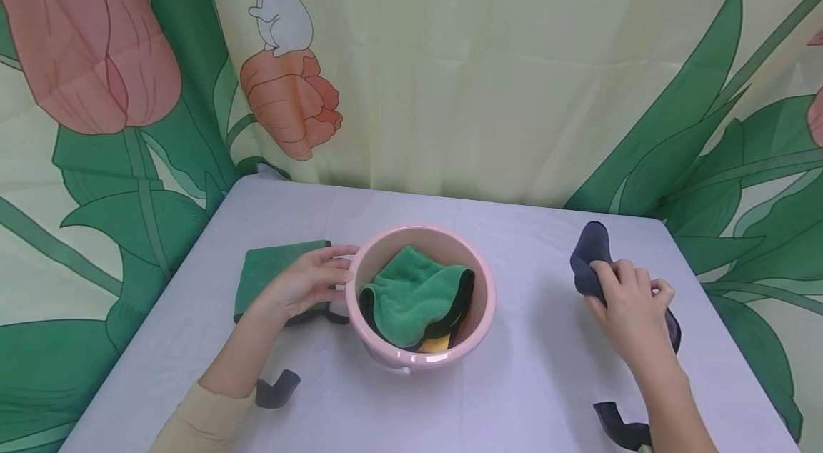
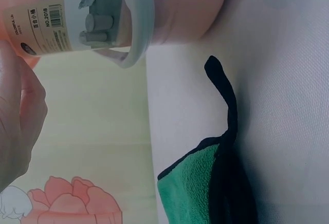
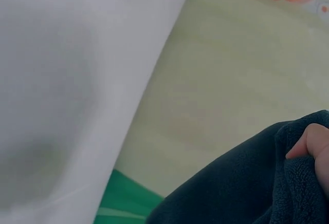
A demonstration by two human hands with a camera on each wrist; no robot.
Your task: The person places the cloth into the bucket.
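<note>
A pink bucket [image 1: 489,296] stands mid-table, with a green cloth [image 1: 418,296] edged in black inside it and a bit of yellow cloth [image 1: 436,344] beneath. At the bucket's left side, my left hand [image 1: 315,281] touches the rim with fairly straight fingers. The left wrist view shows the bucket's label [image 2: 38,26] and pale handle [image 2: 141,18]. Over the table's right side, my right hand [image 1: 633,303] grips a dark blue cloth [image 1: 590,249], which hangs bunched above the surface. Fingertips pinch a fold of that cloth [image 3: 231,183] in the right wrist view.
Another green cloth [image 1: 273,271] with black edging lies on the table left of the bucket, partly behind my left hand. Dark curved pieces [image 1: 278,390] show near both wrists. A printed curtain [image 1: 450,81] hangs behind the white-covered table [image 1: 514,403].
</note>
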